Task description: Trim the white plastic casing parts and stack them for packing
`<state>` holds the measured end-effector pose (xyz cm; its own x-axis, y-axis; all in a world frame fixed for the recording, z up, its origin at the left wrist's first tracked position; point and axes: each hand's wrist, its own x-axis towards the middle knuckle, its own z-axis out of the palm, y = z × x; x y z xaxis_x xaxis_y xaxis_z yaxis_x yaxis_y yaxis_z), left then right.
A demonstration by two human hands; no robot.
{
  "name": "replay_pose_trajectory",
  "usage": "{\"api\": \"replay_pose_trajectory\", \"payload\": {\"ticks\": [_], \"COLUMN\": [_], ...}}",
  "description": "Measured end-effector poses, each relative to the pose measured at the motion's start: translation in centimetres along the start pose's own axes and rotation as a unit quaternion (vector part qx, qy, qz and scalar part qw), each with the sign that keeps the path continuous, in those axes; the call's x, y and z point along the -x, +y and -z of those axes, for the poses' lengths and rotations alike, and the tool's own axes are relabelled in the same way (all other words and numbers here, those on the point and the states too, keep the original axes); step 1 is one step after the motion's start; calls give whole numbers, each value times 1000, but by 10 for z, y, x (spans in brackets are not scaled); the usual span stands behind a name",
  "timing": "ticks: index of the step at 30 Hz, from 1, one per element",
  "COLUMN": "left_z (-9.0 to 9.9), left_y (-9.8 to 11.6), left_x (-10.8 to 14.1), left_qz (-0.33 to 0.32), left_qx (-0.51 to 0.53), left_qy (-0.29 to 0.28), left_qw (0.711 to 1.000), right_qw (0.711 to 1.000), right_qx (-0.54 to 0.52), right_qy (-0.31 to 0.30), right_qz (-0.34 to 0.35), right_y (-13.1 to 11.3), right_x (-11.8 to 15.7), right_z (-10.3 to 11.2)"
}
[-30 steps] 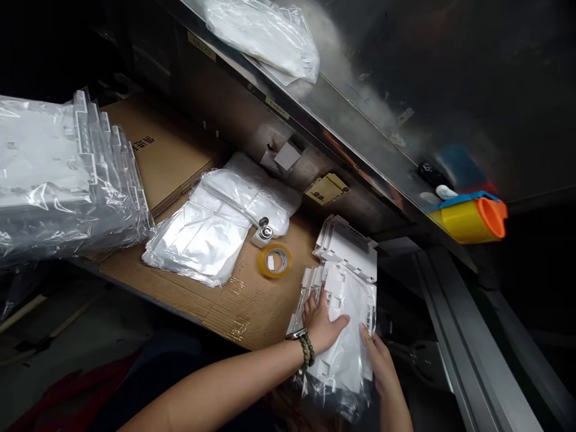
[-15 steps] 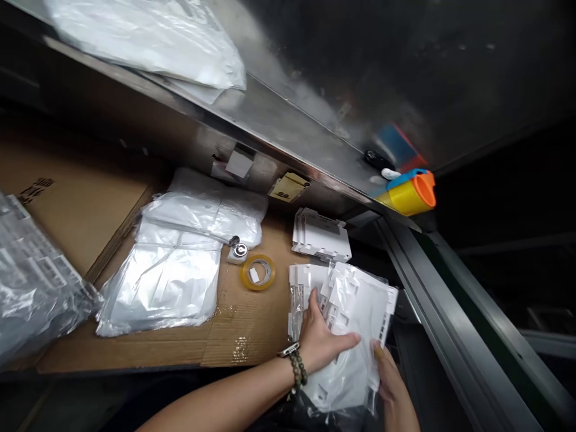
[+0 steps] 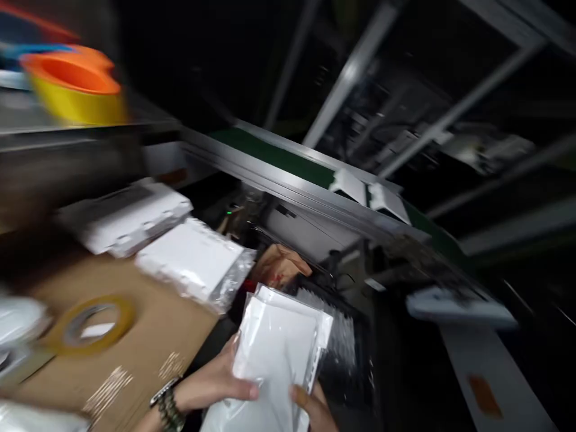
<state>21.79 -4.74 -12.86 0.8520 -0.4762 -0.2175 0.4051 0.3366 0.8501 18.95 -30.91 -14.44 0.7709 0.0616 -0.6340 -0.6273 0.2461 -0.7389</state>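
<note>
A stack of flat white panels in clear plastic bags point(image 3: 279, 342) is held in front of me, tilted. My left hand point(image 3: 220, 378), with a watch and a beaded bracelet at its wrist, is closed on the left edge with its thumb lying on top. My right hand point(image 3: 312, 405) grips the lower right side, thumb on the front and fingers mostly hidden behind. Left of the stack, another bagged white panel point(image 3: 193, 258) rests at the cardboard's edge. Behind it sits a second pile of white panels point(image 3: 135, 216).
A roll of yellowish tape point(image 3: 121, 315) lies on the cardboard-covered table point(image 3: 157, 318). An orange and yellow cup point(image 3: 85, 99) stands on a metal shelf. Beyond runs a green conveyor belt point(image 3: 279, 155) carrying white parts point(image 3: 351, 186). A brown paper bag point(image 3: 281, 264) is below it.
My view has swung to the right, bringing the conveyor into sight. Both hands have carried the bagged panels away from the table; the other bagged panel stays on the cardboard.
</note>
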Motion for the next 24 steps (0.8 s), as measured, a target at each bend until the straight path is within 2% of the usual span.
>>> {"api": "replay_pose_trajectory", "payload": {"ticks": [2,6,9,10,13,14,17,19,21,24], "left_z": [-12,-49,-81,-93,-132,-145,-175,-183,-177,-155], "left_y": [4,-6,-28,-36,-64,-74,-115,-148,-184,-236], "left_x": [-28,-87,-135,-155,-224,-249,-323,-362,-389,-404], "left_qz": [45,90,70,48,-16,-28,-42,-27,2,54], "left_qx": [-8,-100,-228,-303,-507,-544,-600,-629,-656,-692], "left_qy": [-70,-75,-104,-119,-157,-165,-189,-218,-233,-229], "left_qw": [997,988,966,944,847,822,776,746,718,682], "right_qw": [997,991,984,980,962,956,943,936,931,923], "right_qx": [-70,-114,-157,-179,-244,-260,-291,-298,-292,-264], "right_qy": [6,5,31,45,95,112,151,181,220,281], "right_qz": [22,69,73,74,78,76,64,39,7,-9], "right_y": [2,7,20,24,32,32,34,39,47,59], "right_x": [13,23,8,-3,-50,-68,-119,-141,-151,-144], "right_z": [17,65,109,124,171,187,237,268,297,338]}}
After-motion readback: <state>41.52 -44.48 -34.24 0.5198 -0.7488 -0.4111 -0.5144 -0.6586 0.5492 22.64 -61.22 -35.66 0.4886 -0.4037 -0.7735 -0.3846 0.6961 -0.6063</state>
